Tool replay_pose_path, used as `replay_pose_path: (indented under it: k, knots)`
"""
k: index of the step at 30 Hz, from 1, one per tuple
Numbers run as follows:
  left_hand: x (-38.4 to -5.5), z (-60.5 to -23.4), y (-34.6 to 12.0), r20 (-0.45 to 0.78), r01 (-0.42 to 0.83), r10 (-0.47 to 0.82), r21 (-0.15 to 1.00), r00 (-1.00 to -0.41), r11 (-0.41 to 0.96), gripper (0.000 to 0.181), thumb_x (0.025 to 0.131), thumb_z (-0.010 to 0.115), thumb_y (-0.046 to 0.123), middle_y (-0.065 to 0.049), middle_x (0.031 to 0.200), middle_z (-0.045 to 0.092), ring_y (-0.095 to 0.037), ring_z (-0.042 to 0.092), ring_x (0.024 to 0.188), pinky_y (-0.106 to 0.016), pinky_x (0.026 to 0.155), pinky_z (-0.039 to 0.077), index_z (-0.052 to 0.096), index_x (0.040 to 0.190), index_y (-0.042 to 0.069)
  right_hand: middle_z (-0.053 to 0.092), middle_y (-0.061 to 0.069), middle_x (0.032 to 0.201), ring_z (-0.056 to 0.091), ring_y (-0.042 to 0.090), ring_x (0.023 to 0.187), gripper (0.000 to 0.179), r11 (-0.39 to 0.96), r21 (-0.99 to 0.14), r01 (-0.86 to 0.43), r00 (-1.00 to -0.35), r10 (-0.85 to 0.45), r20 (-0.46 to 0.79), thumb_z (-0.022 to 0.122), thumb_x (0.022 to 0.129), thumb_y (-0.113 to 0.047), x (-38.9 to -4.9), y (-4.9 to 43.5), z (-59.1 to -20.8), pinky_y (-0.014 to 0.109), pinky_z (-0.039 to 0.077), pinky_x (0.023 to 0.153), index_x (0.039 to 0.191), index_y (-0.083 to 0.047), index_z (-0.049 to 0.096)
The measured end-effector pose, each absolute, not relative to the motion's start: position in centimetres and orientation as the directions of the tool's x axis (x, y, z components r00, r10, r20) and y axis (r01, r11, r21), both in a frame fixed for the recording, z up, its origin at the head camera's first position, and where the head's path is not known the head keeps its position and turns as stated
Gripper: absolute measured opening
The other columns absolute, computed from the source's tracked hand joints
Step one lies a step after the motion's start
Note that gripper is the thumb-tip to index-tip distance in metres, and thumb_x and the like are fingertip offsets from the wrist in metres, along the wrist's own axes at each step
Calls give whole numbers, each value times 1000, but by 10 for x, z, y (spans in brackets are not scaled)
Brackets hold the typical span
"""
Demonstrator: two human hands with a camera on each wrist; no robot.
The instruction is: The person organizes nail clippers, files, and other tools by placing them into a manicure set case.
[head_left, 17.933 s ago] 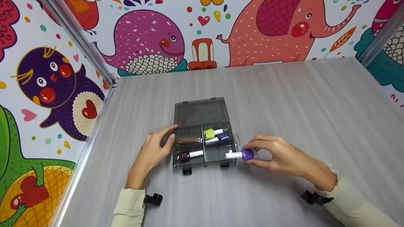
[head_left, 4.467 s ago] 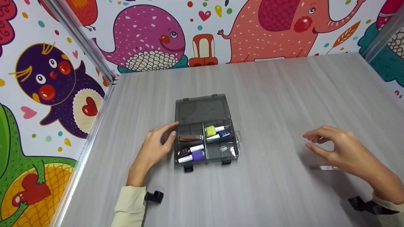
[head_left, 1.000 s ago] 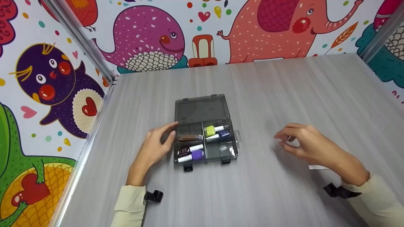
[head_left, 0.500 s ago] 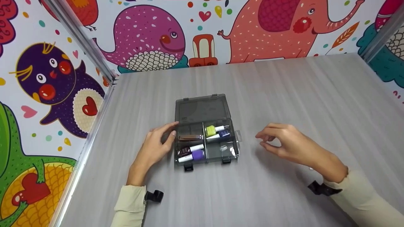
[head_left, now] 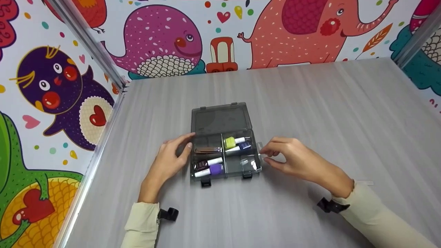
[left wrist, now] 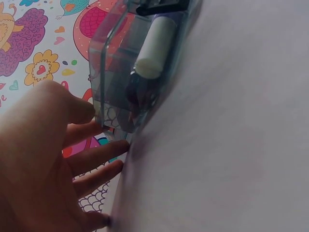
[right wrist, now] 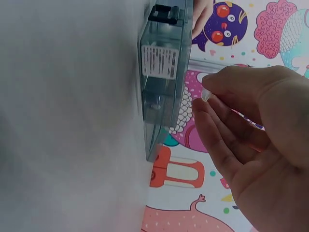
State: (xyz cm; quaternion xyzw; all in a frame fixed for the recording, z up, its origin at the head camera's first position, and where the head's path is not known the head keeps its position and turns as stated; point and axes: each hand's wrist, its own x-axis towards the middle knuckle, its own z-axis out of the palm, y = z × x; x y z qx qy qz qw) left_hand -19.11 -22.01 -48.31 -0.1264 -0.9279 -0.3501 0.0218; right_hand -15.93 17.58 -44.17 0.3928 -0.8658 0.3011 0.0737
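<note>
A grey see-through compartment box (head_left: 220, 120) lies with its lid back. My left hand (head_left: 168, 156) rests against its left wall, fingers loosely spread. Just past the right wall, my right hand (head_left: 296, 158) pinches a small translucent piece (right wrist: 206, 94) between thumb and fingertip; its kind is unclear. Inside, a yellow nail polish bottle (head_left: 229, 142) and a dark blue one (head_left: 245, 146) lie upper right. Nail clippers (head_left: 207, 150) lie at left, above a dark red nail polish bottle (head_left: 201, 165) and a purple one (head_left: 216, 169). Clear glinting pieces (head_left: 253, 164) are in the lower right compartment.
A thin clear strip (head_left: 365, 182) lies on the grey table (head_left: 310, 96) beside my right forearm. Black latches (head_left: 206, 183) stick out from the box's front. A barcode label (right wrist: 160, 62) is on its side. Printed panels (head_left: 162, 41) stand behind and at the sides.
My right hand has moved left to the box's right side; my left hand stays put. Since the oldest frame, the purple bottle has gone into the lower left compartment and clear pieces have appeared lower right.
</note>
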Motion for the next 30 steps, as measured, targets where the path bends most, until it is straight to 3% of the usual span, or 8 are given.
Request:
replay_pose_path:
  k: [10, 18, 25, 30]
  knots:
    - [-191, -482, -220, 118, 240, 216, 646, -969, 725, 43, 112, 57, 37, 1, 157, 63, -32, 57, 149, -58, 129, 39, 62, 154, 28, 79, 6, 103, 78, 17, 90, 20, 503, -468, -727, -677, -639, 364, 80, 90, 7, -164, 161, -445, 29, 67, 80, 108, -2, 80]
    - [-191, -483, -220, 104, 222, 203, 647, -974, 730, 44, 112, 57, 38, 1, 158, 62, -32, 54, 151, -62, 131, 33, 61, 155, 31, 78, 7, 104, 78, 18, 92, 22, 492, -470, -733, -668, -650, 362, 81, 91, 6, -169, 153, -448, 31, 68, 80, 111, -1, 80]
    - [-190, -484, -220, 130, 254, 224, 637, -966, 728, 43, 113, 57, 33, -2, 155, 65, -30, 57, 149, -64, 135, 22, 62, 155, 25, 78, 5, 107, 77, 17, 92, 22, 487, -442, -754, -649, -655, 387, 82, 92, 1, -171, 149, -452, 30, 67, 80, 113, -3, 80]
    - [-190, -485, -220, 125, 249, 221, 631, -967, 735, 43, 113, 56, 34, -1, 156, 64, -30, 57, 150, -63, 135, 24, 61, 155, 27, 78, 5, 107, 76, 17, 92, 23, 483, -435, -760, -644, -653, 399, 83, 91, 0, -171, 149, -454, 31, 67, 79, 114, -3, 80]
